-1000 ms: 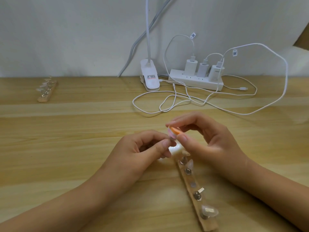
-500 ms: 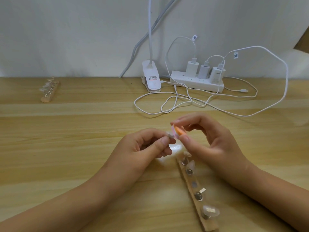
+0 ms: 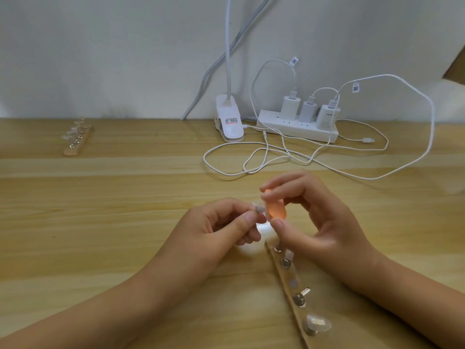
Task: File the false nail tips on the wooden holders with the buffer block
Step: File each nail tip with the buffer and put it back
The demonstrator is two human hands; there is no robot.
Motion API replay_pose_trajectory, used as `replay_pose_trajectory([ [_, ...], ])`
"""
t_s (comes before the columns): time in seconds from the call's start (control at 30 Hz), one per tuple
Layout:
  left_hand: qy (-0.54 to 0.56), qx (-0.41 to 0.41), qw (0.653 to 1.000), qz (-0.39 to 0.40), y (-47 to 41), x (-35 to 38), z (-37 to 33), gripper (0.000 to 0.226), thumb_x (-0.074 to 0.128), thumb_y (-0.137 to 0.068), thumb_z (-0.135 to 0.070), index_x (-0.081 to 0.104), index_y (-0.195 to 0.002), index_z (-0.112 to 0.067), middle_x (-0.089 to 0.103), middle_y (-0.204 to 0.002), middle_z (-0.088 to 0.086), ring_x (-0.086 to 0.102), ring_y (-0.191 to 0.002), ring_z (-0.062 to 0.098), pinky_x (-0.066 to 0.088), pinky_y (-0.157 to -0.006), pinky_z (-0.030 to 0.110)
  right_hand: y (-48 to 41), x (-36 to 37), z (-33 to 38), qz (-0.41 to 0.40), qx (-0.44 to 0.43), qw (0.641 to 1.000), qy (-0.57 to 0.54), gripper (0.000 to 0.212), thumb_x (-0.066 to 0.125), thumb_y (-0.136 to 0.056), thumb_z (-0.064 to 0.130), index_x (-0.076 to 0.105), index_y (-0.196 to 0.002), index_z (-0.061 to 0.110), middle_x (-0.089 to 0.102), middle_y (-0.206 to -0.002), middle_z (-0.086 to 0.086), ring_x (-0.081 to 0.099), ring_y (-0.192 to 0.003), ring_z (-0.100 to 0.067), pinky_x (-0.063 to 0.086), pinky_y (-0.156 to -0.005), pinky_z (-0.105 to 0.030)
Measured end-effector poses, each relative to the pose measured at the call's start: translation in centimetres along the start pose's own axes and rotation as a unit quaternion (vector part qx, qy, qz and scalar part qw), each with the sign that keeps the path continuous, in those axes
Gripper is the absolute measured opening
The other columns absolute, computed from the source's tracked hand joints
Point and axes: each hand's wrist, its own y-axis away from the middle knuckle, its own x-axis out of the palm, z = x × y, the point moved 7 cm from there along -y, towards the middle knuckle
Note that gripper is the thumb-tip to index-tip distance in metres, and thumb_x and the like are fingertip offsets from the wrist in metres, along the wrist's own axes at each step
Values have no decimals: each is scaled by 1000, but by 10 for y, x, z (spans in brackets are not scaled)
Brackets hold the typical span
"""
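Two hands work close together above the table (image 3: 100,210), just past the far end of the near wooden holder (image 3: 289,272). My left hand (image 3: 216,227) pinches one small clear nail tip (image 3: 259,208) between thumb and forefinger, the other fingers curled under. I judge the tip is lifted off the holder so that its edge can be turned freely toward the tool. My right hand (image 3: 317,222) grips the orange buffer block (image 3: 276,210) between thumb below and fingertips above. The block stands roughly on end with one face toward the tip, and the two appear to touch, though the exact contact is too small to confirm. The near holder lies at a slant under my right wrist, within reach for returning the piece. It carries a row of metal studs, and a larger tip (image 3: 318,323) sits on the nearest one. Whether every stud bears a tip I cannot tell. A second holder (image 3: 71,151) with its own row of tips lies well apart at the far left, untouched. I judge the task is in mid-filing on one tip, with others left to do. At the back stand a power strip (image 3: 297,129), loose white cables (image 3: 251,170) and a lamp clip (image 3: 230,124), none in the way.
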Motion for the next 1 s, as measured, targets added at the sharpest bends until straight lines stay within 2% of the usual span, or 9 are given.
replay_pose_trajectory([
  [0.13,8,-5,1000,-12,0,-1,0,18,61,-80,-35,75,-77,-25,70,-69,-4,65,-76,5,48,-68,11,-4,-11,-13,-43,57,996,-60,24,73,-82,16,64,-104,15,65,-103,-4,64,-99,-20,54,-92,-38],
  [0.27,10,-15,1000,-18,-1,-1,1,18,60,-78,-35,73,-75,-23,69,-68,-4,63,-68,3,47,-65,12,0,-3,1,-12,-3,997,-71,33,74,-85,24,59,-112,14,64,-109,-5,64,-105,-24,52,-91,-32],
  [0.33,10,-15,1000,-15,-1,-1,1,16,59,-79,-33,71,-74,-25,69,-68,-5,63,-70,4,47,-65,13,-1,0,-1,4,14,999,-38,29,75,-85,27,60,-109,18,67,-110,3,64,-107,-25,52,-92,-40],
  [0.43,15,-13,1000,-14,-1,-1,1,16,62,-85,-35,72,-73,-31,69,-70,-4,64,-73,5,48,-67,14,-3,-10,-7,-43,47,997,-31,27,77,-83,26,62,-105,18,69,-107,2,64,-107,-25,50,-92,-50],
  [0.53,12,-11,1000,-12,-1,-1,1,15,61,-83,-33,71,-78,-22,68,-68,-5,63,-68,4,47,-65,14,-1,-5,5,-17,-17,1000,-1,28,73,-84,29,61,-107,19,66,-113,3,63,-112,-25,50,-93,-41],
  [0.67,15,-4,1000,-13,-2,-1,1,14,59,-79,-33,71,-73,-28,69,-70,-6,65,-75,5,47,-67,12,-1,-8,-5,-36,47,998,-22,26,71,-82,35,64,-103,21,70,-106,5,64,-108,-22,49,-94,-47],
  [0.8,9,1,1000,-9,-3,-2,0,18,58,-81,-31,70,-84,-18,68,-69,-7,62,-70,3,46,-67,13,-1,1,3,11,14,1000,0,28,71,-84,33,62,-107,21,68,-110,9,64,-112,-17,47,-97,-31],
  [0.9,2,3,1000,-12,-2,-3,1,18,58,-80,-33,71,-84,-20,68,-70,-8,62,-70,2,47,-69,13,-2,-4,-1,-21,40,999,3,27,68,-83,34,61,-107,23,69,-108,8,63,-111,-17,47,-96,-40],
  [1.0,-9,10,1000,-4,-1,0,-1,14,59,-82,-31,70,-82,-23,67,-68,-9,62,-70,3,47,-68,13,-1,-1,10,-2,-20,999,35,27,69,-85,28,61,-110,20,67,-114,2,62,-116,-19,46,-99,-34],
])
